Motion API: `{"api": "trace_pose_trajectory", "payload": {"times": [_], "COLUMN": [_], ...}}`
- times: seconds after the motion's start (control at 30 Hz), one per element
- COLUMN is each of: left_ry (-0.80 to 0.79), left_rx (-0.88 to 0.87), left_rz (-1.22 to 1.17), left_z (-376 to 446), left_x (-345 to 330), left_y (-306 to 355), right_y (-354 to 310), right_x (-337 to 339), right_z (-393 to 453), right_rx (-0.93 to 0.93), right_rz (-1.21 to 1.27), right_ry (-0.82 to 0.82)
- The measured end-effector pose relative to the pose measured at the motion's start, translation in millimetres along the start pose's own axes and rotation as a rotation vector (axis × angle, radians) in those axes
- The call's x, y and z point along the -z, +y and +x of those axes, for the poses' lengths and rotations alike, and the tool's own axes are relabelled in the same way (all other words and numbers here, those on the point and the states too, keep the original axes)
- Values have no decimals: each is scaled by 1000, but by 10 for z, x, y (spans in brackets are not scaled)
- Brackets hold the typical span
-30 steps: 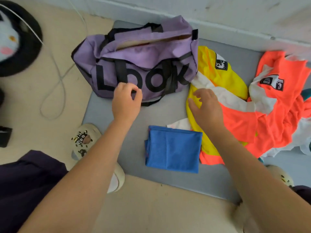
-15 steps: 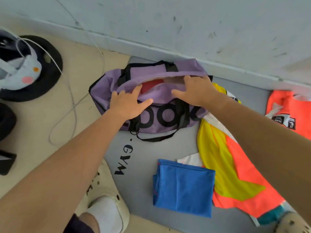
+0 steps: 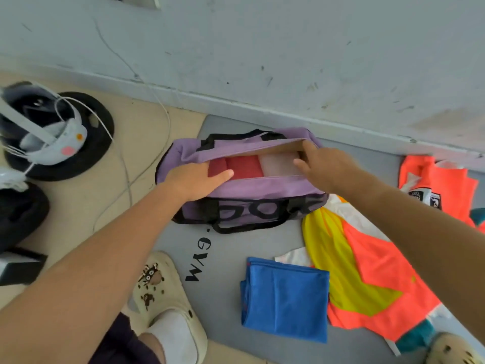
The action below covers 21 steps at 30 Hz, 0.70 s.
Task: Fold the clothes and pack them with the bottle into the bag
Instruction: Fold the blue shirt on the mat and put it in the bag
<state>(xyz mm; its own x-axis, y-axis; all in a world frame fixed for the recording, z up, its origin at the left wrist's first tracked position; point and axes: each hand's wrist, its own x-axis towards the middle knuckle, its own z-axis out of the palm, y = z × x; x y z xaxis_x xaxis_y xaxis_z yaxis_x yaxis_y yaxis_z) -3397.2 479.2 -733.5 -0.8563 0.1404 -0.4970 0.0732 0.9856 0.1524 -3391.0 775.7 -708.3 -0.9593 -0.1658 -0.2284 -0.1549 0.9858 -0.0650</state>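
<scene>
**Me:** My left hand (image 3: 195, 181) lies flat along the near lip of the purple fabric duffel bag with black straps and lettering (image 3: 244, 203), fingers straight and pressing that edge down towards me. My right hand (image 3: 324, 166) is at the other end of the slit, fingers curled over the far lip and pulling it away — so between them the mouth is held open.

**Other:** What's in there?

**Me:** A red folded cloth (image 3: 244, 166) just past my left fingertips, and something pale pink beside it, under my right fingers. I can't make out a bottle anywhere.

**Other:** And the next piece?

**Me:** The folded blue cloth rectangle (image 3: 286, 298) lies on the grey gym mat (image 3: 223, 271), behind both hands, back towards my body and nearer my right forearm. The opening runs side to side, from one hand to the other — I'd judge the blue piece should go in lengthwise along it, with the right hand fetching while the left keeps the lip down.

**Other:** The rest?

**Me:** The yellow and orange jerseys (image 3: 367, 271) sprawl unfolded off to the right of my right arm.
</scene>
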Motion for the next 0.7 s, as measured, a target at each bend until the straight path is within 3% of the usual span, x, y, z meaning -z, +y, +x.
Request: {"api": "trace_pose_trajectory", "payload": {"times": [0.13, 0.33, 0.4, 0.57, 0.7], "left_ry": [234, 342, 296, 37, -20], "left_rx": [39, -89, -132, -224, -202], "left_rz": [-9, -84, -51, -74, -180], "left_z": [-148, -364, -403, -333, -308], "left_x": [388, 659, 666, 485, 85], "left_y": [-17, 245, 409, 721, 849], "right_y": [-63, 97, 222, 468, 488], "right_x": [250, 727, 816, 732, 367], "right_z": [-72, -475, -631, -774, -818], "right_rx": [-49, -139, -154, -199, -182], "right_rz": [13, 86, 102, 147, 267], "right_ry": [120, 151, 95, -226, -194]}}
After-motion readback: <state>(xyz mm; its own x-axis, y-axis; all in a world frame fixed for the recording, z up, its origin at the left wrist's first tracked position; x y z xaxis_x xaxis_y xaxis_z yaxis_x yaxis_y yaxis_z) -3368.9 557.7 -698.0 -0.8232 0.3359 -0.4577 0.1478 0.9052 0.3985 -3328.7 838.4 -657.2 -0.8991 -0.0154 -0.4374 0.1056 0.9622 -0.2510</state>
